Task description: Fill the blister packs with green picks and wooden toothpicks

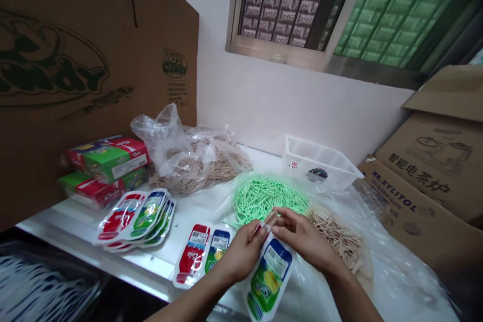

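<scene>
My left hand (247, 249) pinches the upper edge of a printed candy packet (268, 279); its green and blue lemon panel shows, while most of its red part is behind my fingers. My right hand (298, 234) is closed at the top of that packet, its fingertips around a few short brown sticks (270, 218) that stand at the packet's opening. Beyond my hands lies a heap of light green sticks (264, 198). A pile of brown sticks (335, 239) sits beside my right wrist. Another red and green packet (194, 251) lies flat left of my left hand.
Several stacked packets (132, 219) lie on the left of the table, before two candy boxes (113, 158). A plastic bag of brown sticks (211, 161) and a white basket (320, 163) stand along the wall. Cardboard boxes (418, 186) flank the right; a large carton (151, 20) rises left.
</scene>
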A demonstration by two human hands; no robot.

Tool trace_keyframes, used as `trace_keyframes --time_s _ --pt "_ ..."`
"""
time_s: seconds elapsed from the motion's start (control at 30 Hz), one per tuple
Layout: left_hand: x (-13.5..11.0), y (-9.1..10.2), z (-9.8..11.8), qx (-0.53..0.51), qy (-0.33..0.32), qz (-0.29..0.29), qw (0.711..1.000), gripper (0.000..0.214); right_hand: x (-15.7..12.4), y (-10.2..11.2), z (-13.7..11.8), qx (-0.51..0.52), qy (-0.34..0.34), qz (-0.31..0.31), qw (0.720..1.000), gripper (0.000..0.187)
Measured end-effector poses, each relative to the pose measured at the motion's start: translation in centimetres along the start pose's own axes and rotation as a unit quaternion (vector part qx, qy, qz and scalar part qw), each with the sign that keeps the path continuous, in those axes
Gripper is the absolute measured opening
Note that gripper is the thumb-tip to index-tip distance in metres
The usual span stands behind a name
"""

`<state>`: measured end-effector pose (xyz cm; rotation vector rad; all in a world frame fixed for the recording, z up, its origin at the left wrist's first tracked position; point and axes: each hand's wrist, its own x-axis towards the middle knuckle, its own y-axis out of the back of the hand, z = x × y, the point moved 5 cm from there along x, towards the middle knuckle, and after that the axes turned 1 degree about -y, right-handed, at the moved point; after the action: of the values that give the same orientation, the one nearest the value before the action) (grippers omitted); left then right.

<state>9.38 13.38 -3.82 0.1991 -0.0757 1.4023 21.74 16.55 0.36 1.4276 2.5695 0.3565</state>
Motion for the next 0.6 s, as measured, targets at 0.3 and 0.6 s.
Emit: trace_keyframes --time_s 0.3,0.6 --pt "-1.0 -0.3 -0.7 -0.055 0.019 0.008 0.998 0.031 0.4 -0.9 1.4 0.097 -0.009 0.056 0.994 0.021" --pt "-1.1 -1.3 -0.7 -0.259 0.081 -0.007 0.963 0.034 0.7 -1.1 1.2 0.092 -0.006 0.064 0.994 0.026"
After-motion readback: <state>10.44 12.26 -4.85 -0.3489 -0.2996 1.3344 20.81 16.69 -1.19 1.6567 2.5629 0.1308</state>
